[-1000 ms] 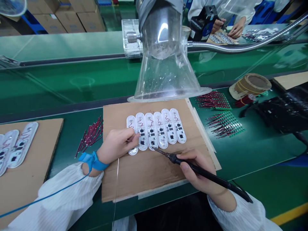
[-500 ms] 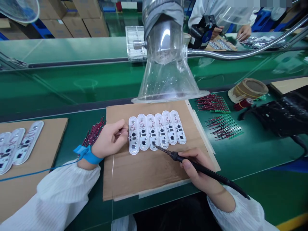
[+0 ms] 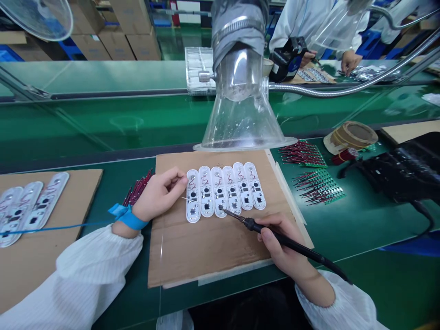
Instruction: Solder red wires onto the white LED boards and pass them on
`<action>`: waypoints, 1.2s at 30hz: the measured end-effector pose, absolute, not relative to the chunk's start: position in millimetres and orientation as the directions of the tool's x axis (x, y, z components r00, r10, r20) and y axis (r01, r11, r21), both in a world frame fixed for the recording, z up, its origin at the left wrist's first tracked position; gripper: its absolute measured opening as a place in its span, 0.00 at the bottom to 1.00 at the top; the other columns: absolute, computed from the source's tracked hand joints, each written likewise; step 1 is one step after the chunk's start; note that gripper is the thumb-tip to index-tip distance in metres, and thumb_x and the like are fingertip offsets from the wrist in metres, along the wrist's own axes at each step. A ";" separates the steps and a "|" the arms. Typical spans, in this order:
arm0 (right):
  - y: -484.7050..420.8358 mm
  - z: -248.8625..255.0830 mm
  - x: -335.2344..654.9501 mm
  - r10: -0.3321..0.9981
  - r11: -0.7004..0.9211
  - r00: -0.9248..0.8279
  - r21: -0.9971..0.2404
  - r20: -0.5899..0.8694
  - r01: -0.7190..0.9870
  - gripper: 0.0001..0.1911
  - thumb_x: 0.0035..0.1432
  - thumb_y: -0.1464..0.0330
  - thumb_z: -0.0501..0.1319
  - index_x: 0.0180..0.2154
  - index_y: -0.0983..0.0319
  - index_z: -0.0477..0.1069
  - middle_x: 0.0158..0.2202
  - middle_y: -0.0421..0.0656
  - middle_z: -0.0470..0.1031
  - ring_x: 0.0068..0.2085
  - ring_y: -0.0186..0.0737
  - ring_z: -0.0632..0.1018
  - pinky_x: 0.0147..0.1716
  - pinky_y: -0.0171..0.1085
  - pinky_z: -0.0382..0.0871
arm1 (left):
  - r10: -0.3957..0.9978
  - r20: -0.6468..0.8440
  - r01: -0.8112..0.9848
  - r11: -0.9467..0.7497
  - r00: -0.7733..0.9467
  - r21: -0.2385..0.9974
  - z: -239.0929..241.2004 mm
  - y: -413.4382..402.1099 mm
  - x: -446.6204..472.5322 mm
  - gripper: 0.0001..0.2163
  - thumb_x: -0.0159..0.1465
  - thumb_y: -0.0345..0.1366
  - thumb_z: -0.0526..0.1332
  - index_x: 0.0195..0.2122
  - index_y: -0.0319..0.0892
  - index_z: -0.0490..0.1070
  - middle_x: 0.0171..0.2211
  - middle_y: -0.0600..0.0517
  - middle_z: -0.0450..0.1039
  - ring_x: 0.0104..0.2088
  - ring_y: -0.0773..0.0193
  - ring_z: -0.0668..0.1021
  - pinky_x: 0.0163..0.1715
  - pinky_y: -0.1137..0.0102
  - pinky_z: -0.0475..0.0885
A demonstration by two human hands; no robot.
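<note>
A row of several white oblong light boards point(image 3: 225, 192) lies on a cardboard sheet point(image 3: 213, 243). My right hand point(image 3: 280, 245) is closed round a black soldering iron point(image 3: 275, 236); its tip rests on the lower end of the third board from the left. My left hand point(image 3: 160, 195) sits just left of the row, fingers pinched on a thin solder wire point(image 3: 187, 200) that points toward the boards. A blue wrist strap point(image 3: 127, 216) with a blue cord circles my left wrist.
A clear fume hood point(image 3: 242, 114) hangs over the cardboard's far edge. Red wires point(image 3: 137, 189) lie left of it, green boards with red wires point(image 3: 318, 185) to the right, a tape roll point(image 3: 350, 135) beyond. Another cardboard with boards point(image 3: 30, 206) lies far left. Another person's hands work across the green belt.
My left hand pulled back left off the leftmost board and now pinches the wire beside the row. The iron tip stays at the third board. The view shifted slightly.
</note>
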State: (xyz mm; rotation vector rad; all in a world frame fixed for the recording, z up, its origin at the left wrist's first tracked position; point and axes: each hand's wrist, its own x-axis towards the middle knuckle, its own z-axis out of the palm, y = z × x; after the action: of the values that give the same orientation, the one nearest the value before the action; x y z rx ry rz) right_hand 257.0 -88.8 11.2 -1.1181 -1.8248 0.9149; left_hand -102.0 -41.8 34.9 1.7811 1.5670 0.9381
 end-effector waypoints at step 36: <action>-51.3 10.3 275.1 0.927 0.366 -0.009 -0.901 0.374 0.234 0.16 0.77 0.51 0.65 0.46 0.57 0.75 0.26 0.36 0.77 0.25 0.37 0.78 0.28 0.36 0.76 | 0.998 -0.015 0.396 0.041 -0.067 0.917 24.6 -35.4 -99.8 0.22 0.75 0.56 0.59 0.31 0.48 0.61 0.20 0.61 0.59 0.20 0.68 0.64 0.21 0.73 0.61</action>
State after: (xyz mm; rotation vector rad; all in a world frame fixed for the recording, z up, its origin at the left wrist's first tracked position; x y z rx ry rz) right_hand 275.1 -51.3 10.3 -1.0963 -1.5056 0.7750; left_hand -99.8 -35.4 24.6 1.4508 1.5671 1.0124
